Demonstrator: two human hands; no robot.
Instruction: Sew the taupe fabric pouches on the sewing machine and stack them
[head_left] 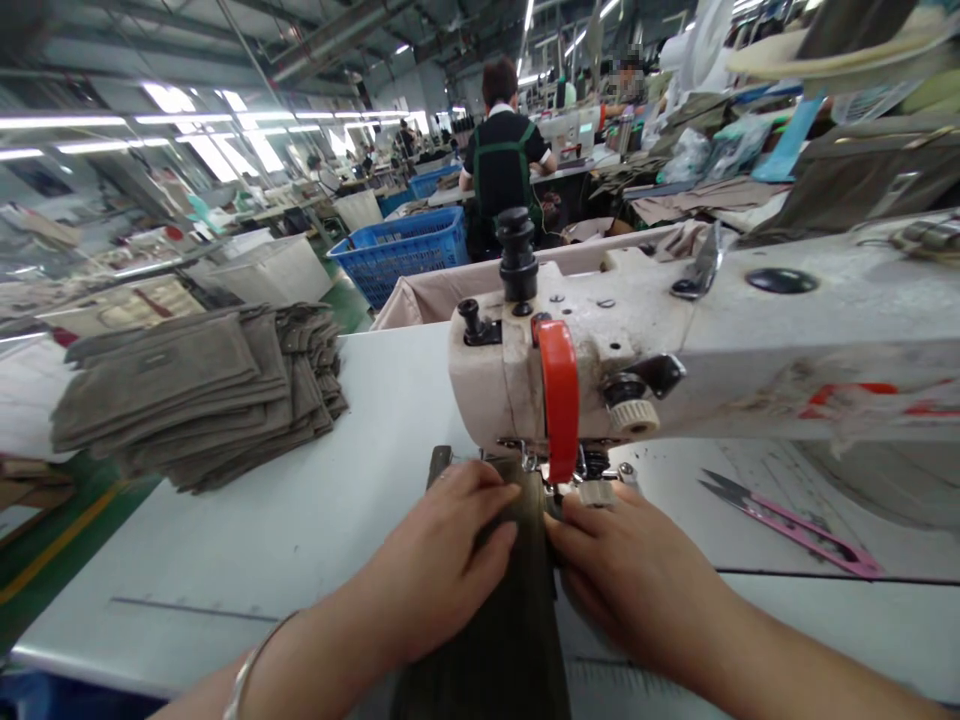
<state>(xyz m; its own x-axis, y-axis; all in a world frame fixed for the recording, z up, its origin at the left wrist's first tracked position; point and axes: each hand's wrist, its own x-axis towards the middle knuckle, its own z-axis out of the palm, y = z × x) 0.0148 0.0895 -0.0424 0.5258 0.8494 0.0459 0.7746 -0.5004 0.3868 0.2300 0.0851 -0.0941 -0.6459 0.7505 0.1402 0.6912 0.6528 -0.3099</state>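
Strip lights point(64, 122) and bright windows point(169, 98) shine above green floor point(90, 495).

Over to the right I can see pink-handled snips point(787, 531) lying with their dark blades pointing left, and farther back on that side, clear plastic bags point(739, 147) crumpled among heaped cloth point(697, 205). Beyond, near the middle, I make out a co-worker point(504, 150) in a dark top with green straps, back toward me, with a blue basket point(412, 252) just to the left. On my left, a yellow line point(60, 545) crosses the green floor point(97, 480), and far off, bright ceiling lights point(60, 122) run in rows.
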